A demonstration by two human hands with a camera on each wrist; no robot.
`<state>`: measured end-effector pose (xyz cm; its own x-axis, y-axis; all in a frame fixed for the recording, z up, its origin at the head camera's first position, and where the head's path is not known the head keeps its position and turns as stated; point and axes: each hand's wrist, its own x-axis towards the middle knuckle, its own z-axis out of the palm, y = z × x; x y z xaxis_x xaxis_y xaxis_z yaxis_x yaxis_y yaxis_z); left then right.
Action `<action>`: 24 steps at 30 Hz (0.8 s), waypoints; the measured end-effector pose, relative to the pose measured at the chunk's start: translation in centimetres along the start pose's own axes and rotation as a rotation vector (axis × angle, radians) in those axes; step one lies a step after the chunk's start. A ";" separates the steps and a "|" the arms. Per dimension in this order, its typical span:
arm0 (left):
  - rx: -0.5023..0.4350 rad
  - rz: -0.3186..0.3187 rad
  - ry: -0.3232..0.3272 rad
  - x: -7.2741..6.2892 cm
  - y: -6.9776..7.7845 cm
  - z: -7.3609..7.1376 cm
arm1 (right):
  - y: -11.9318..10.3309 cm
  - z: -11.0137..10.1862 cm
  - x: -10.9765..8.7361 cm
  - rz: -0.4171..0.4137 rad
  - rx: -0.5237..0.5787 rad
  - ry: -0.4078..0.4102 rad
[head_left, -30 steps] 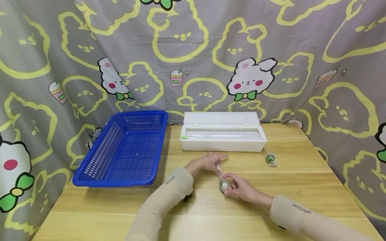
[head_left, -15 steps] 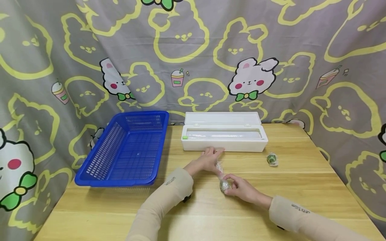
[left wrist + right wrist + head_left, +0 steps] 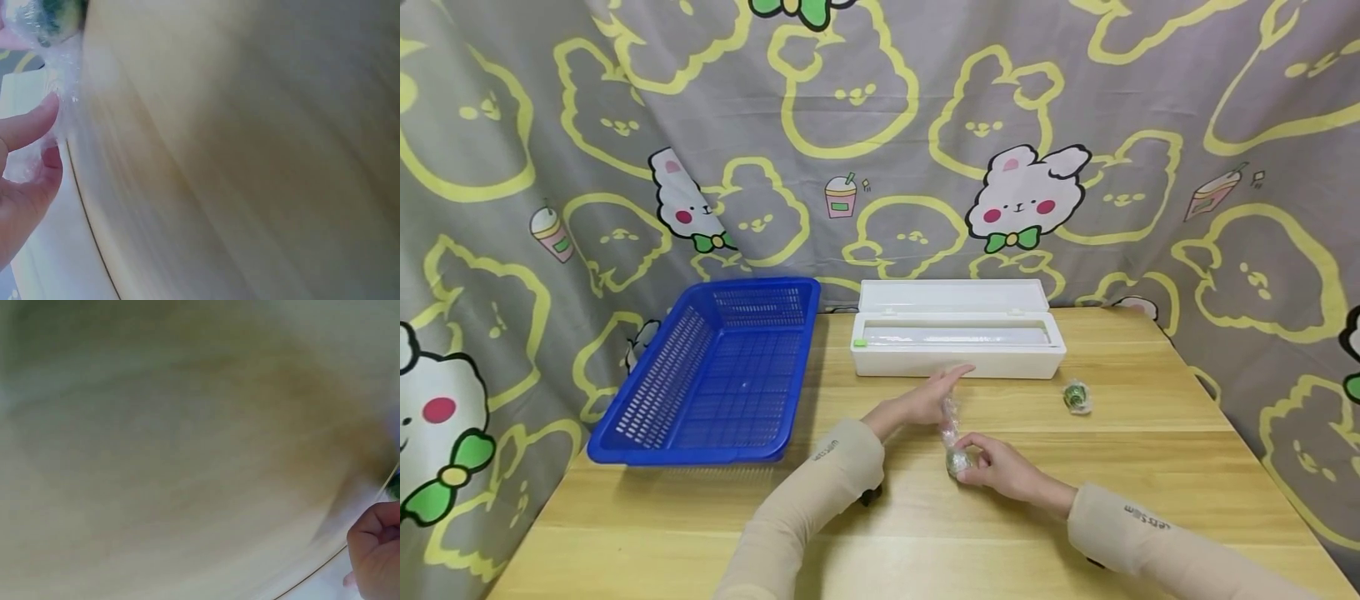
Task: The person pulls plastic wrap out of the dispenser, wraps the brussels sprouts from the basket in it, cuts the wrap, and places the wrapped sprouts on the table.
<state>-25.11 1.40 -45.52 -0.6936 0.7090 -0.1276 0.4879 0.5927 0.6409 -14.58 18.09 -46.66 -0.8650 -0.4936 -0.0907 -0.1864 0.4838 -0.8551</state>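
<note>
A round green item wrapped in clear plastic film (image 3: 957,463) lies between my hands over the table, its exact kind hidden by the wrap. My right hand (image 3: 1009,472) grips it between thumb and fingers. From it a bunched tail of film (image 3: 951,421) runs up to my left hand (image 3: 923,403), which pinches the tail. In the left wrist view, the thumb (image 3: 45,112) and a finger close on the crumpled film below the green item (image 3: 56,19). At the edge of the right wrist view, my right hand (image 3: 378,550) shows curled fingers.
Behind the hands stands a white cling film box (image 3: 958,363), lid raised, a film roll visible inside. A second wrapped green item (image 3: 1077,397) lies to the right. At left is a blue plastic basket (image 3: 688,457). A patterned curtain (image 3: 880,125) hangs behind the wooden table (image 3: 925,550).
My left hand has turned at the wrist, its fingers shifting right in front of the white box, and more of the film tail shows. The right hand keeps its hold, nearly still.
</note>
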 end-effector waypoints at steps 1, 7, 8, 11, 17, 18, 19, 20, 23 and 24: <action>-0.011 0.011 0.013 0.0 0.1 0.0 | 0.0 0.0 0.0 0.003 0.001 0.000; -0.089 0.079 0.076 0.0 0.3 -0.2 | 0.0 -0.2 0.2 -0.001 0.010 0.001; -0.117 0.092 0.082 0.0 0.4 -0.2 | 0.0 -0.2 0.2 -0.005 0.010 0.002; -0.198 0.124 0.104 -0.1 0.7 -0.2 | 0.0 -0.3 0.3 -0.009 0.003 0.013; -0.358 0.117 0.075 -1.1 1.4 -0.3 | -0.1 -0.3 0.6 0.020 -0.011 0.059; -0.380 0.112 0.058 -1.3 1.5 -0.3 | -0.1 -0.3 0.6 0.026 -0.006 0.066; -0.400 0.109 0.039 -1.4 1.6 -0.2 | -0.1 -0.3 0.7 0.032 0.000 0.073; -0.408 0.108 0.021 -1.6 1.7 -0.2 | -0.1 -0.2 0.7 0.041 0.004 0.078; -0.419 0.108 -0.030 -2.0 1.9 0.0 | -0.1 -0.1 0.8 0.069 0.024 0.094; -0.427 0.107 -0.045 -2.1 1.9 0.1 | -0.1 -0.1 0.8 0.077 0.033 0.100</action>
<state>-22.66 1.14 -44.11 -0.6229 0.7792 -0.0704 0.2862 0.3106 0.9064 -15.26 17.69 -46.61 -0.9185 -0.3805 -0.1073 -0.1031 0.4927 -0.8641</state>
